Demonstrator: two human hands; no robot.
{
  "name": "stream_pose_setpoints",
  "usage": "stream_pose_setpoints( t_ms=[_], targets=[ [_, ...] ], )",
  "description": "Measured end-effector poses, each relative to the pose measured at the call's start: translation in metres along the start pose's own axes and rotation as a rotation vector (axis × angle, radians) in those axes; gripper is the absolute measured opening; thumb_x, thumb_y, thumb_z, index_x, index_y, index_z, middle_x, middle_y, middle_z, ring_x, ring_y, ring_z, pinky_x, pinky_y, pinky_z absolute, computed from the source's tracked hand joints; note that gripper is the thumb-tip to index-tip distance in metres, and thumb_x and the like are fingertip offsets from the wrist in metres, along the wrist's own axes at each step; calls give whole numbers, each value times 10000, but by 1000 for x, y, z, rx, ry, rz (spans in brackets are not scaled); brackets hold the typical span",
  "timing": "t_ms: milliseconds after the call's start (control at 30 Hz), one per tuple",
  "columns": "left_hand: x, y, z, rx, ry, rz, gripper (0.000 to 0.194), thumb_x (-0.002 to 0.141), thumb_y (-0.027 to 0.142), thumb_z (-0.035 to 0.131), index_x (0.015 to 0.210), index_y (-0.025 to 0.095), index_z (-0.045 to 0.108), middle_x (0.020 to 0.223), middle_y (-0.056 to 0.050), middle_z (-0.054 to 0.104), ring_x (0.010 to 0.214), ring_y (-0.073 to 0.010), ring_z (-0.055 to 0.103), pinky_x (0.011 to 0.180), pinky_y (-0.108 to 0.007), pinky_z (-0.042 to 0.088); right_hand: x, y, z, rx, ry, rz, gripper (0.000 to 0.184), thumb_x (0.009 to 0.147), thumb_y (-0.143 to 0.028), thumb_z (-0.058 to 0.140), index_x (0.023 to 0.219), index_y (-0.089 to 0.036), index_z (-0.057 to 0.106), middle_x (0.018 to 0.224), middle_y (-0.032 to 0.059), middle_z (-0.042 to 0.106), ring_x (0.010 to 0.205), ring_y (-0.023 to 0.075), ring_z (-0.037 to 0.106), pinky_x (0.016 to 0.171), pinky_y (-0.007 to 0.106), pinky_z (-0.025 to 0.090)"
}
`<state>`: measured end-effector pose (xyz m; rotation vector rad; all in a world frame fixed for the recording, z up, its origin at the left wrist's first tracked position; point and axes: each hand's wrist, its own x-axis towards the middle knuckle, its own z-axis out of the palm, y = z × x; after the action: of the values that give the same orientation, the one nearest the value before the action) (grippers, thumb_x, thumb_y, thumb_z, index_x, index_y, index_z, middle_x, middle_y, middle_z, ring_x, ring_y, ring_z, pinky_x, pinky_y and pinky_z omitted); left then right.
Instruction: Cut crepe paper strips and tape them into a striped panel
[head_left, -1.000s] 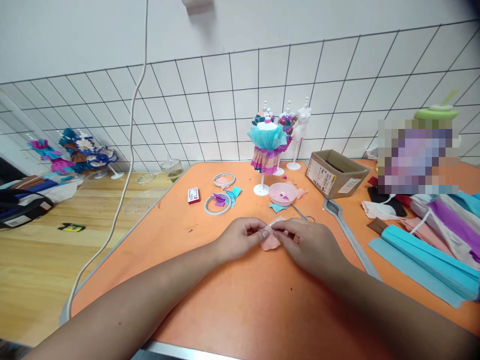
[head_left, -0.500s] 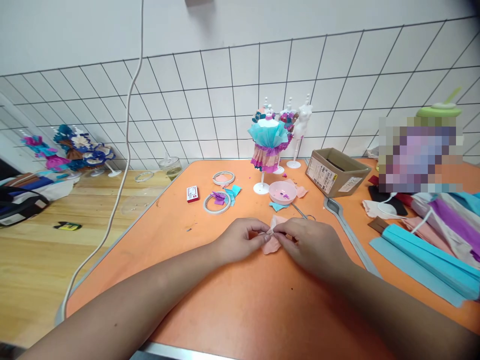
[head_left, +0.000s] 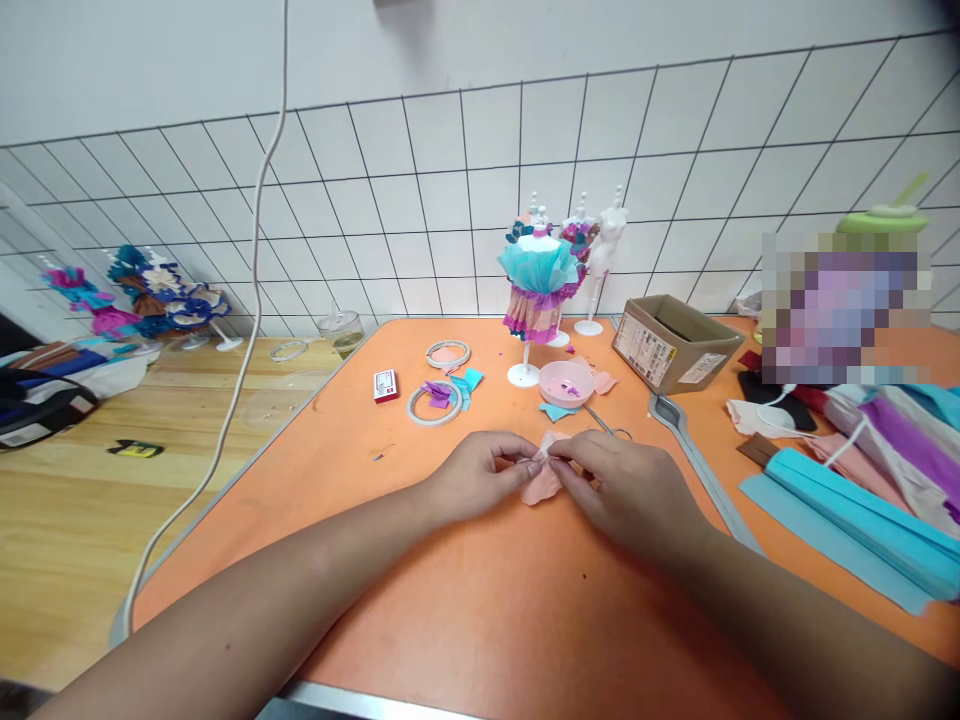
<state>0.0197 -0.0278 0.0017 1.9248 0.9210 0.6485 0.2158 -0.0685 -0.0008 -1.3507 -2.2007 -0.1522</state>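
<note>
Between both hands is a small piece of peach crepe paper [head_left: 543,486], gathered at its middle and flared above and below. My left hand [head_left: 487,472] pinches its left side between thumb and fingers. From the right, my right hand [head_left: 622,490] pinches the same piece, its fingertips almost meeting the left ones. Beyond the hands stands a small white dress form [head_left: 538,290] in a turquoise and purple paper dress. A pink bowl [head_left: 566,384] with purple bits sits by its base. Scissors [head_left: 600,421] lie partly hidden behind my right hand.
Two tape rolls [head_left: 436,419] with paper scraps and a small red-and-white box [head_left: 385,385] lie left of the dress form. At right are an open cardboard box [head_left: 675,345] and blue crepe paper [head_left: 847,520]. A white cable [head_left: 255,250] hangs at left.
Both hands stay pinched on the peach paper. The fingertips have shifted slightly, and the paper's lower part has turned a little to the left.
</note>
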Motion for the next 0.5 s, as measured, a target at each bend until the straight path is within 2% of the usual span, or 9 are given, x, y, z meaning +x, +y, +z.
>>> stream_pose_setpoints(
  t_ms=[133, 233, 500],
  targets=[
    [0, 1, 0, 31, 0, 22, 206, 853, 291, 554, 914, 151, 692, 903, -38, 690, 859, -155, 616, 769, -227, 454, 0, -2, 0, 15, -13, -11, 195, 864, -211, 475, 878, -252, 665, 784, -34, 684, 680, 115, 599, 529, 250, 259],
    [-1, 1, 1, 53, 0, 40, 199, 849, 285, 563, 911, 153, 698, 880, -33, 691, 839, -148, 618, 754, -220, 452, 2, -4, -1, 42, -56, 33, 159, 833, -203, 503, 812, -241, 656, 737, -37, 666, 641, 111, 578, 519, 252, 259],
    [0, -1, 1, 53, 8, 54, 211, 847, 291, 573, 906, 140, 708, 863, -49, 688, 818, -149, 616, 744, -222, 453, 8, 0, 0, 401, -120, 231, 131, 775, -214, 566, 774, -283, 678, 702, -72, 652, 631, 95, 558, 561, 206, 367]
  ],
)
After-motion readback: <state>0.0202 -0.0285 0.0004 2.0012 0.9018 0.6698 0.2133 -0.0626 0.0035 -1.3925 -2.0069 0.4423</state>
